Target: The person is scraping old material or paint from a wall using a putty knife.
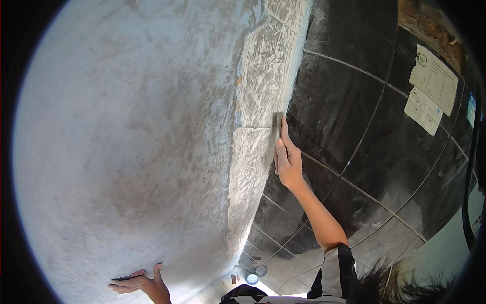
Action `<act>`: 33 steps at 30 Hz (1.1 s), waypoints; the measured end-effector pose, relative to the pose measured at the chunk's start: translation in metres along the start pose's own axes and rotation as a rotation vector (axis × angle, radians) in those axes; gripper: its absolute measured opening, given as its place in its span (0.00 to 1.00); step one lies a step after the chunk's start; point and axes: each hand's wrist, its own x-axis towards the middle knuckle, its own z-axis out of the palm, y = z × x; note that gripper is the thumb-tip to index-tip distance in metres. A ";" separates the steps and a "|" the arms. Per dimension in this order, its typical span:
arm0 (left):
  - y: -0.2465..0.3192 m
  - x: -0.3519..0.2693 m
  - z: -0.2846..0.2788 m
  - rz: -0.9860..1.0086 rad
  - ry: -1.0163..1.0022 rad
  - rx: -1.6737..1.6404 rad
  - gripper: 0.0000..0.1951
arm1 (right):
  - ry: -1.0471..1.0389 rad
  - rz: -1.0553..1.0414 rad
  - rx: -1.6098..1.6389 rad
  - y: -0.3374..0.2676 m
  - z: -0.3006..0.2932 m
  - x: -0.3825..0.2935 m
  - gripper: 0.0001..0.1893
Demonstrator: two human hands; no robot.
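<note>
My right hand (289, 161) holds a thin grey-green piece of what looks like sandpaper (279, 121) against the right edge of a pale, rough filler strip (258, 87). This strip runs along the edge of a blue-grey painted wall (152, 114), where it meets black tiles. Low on the left, my left hand (142, 283) rests on the painted wall with thumb and fingers apart. A dark patch lies along its fingers; whether it is shadow or a thin object is unclear.
Black tiles (341, 110) with pale joints cover the surface at right, dusty in places. Torn papers (434, 81) bearing writing are stuck there, near a broken, brick-coloured edge (433, 26). A dark cable (470, 190) hangs far right. Small containers (252, 279) stand on the floor below.
</note>
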 end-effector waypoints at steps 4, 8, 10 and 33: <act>-0.001 0.001 -0.001 0.051 -0.004 0.003 0.44 | 0.008 -0.032 -0.024 -0.003 -0.002 0.011 0.30; -0.001 0.001 -0.001 0.099 -0.006 0.002 0.45 | 0.000 -0.082 -0.074 0.015 0.004 -0.005 0.30; -0.001 0.001 -0.002 0.122 -0.008 -0.003 0.46 | 0.015 -0.050 -0.080 0.010 0.006 -0.003 0.30; 0.001 0.000 -0.005 0.181 -0.011 -0.175 0.46 | 0.038 0.006 -0.092 -0.008 0.002 0.006 0.30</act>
